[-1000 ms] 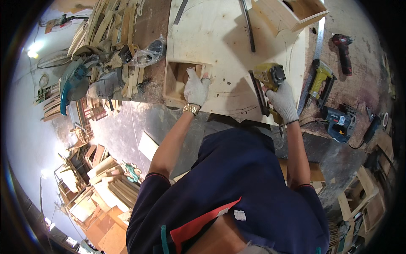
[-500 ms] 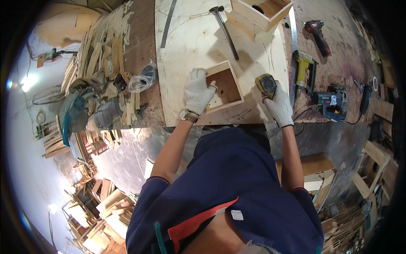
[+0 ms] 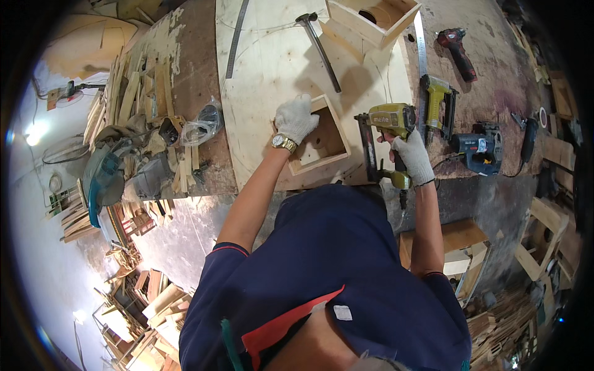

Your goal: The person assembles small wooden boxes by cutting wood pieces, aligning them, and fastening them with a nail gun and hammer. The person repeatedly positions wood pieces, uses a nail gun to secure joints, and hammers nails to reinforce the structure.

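Note:
My left hand (image 3: 296, 120), in a white knit glove with a gold watch at the wrist, is closed over the left wall of a small open wooden box (image 3: 319, 164). Its thumb reaches inside the box; the fingertips are partly hidden. My right hand (image 3: 413, 159), also gloved, grips the handle of a yellow-green nail gun (image 3: 392, 117). The gun lies turned sideways, its dark magazine pointing towards the box but apart from it. Beneath the box is a pale plywood sheet (image 3: 260, 123) on the workbench.
A hammer (image 3: 320, 54) lies beyond the box, near a second wooden box (image 3: 371, 25). Metal rulers (image 3: 237, 40) rest on the sheet's left and along its right. At right are another nail gun (image 3: 438, 105), a red-black drill (image 3: 458, 55) and a blue jigsaw (image 3: 479, 151).
My right hand has swung the nail gun from nearly end-on to sideways, so its magazine now shows. My left hand has shifted slightly along the box, its fingers more curled.

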Tool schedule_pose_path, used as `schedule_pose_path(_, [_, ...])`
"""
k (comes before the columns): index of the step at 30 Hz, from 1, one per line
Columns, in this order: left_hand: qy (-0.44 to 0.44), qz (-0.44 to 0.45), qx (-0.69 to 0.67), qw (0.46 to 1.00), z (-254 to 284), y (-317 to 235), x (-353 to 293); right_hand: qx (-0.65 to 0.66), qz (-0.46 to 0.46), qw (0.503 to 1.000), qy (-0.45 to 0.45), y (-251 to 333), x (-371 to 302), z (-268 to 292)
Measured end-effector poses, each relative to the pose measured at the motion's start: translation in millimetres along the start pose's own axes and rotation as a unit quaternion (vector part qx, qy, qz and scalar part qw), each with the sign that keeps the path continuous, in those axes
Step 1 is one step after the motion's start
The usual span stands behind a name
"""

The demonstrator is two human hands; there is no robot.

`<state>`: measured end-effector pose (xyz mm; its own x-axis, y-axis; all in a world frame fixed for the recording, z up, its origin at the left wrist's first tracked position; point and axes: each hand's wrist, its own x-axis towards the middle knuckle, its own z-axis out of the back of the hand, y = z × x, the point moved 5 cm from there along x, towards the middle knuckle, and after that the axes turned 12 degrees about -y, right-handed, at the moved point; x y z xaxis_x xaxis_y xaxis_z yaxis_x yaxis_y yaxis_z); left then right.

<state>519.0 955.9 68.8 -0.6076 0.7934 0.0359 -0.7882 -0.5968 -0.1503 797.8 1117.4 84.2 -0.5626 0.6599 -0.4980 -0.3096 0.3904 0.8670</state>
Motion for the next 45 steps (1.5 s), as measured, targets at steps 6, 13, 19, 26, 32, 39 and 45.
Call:
schedule_pose_path(6, [0.012,0.006,0.008,1.000,3.9,-2.3,-0.3,0.085,-0.016,0.992,0.088,15.6,31.2,-11.0])
schedule_pose_path(13, [0.024,0.017,0.026,0.999,1.7,-1.7,-1.8,0.092,-0.032,0.984,0.151,9.2,68.5,-18.2])
schedule_pose_path(19, [0.046,0.035,0.045,0.997,0.4,-2.5,-2.2,0.115,-0.075,0.972,0.190,1.7,86.0,-29.3])
schedule_pose_path(26, [0.033,0.034,0.030,0.998,-0.1,-0.6,-3.6,0.102,-0.100,0.970,0.196,4.0,93.2,-36.5])
schedule_pose_path(32, [0.020,0.029,0.019,0.999,0.4,-0.5,-4.1,0.090,-0.098,0.969,0.207,1.3,97.1,-34.9])
schedule_pose_path(39, [0.016,0.039,0.027,0.999,-1.5,4.1,-6.6,0.126,-0.107,0.966,0.198,0.0,97.0,-23.4])
schedule_pose_path(45, [0.008,0.035,0.027,0.999,-2.7,3.4,-5.2,0.101,-0.114,0.966,0.211,-5.1,90.9,-34.1])
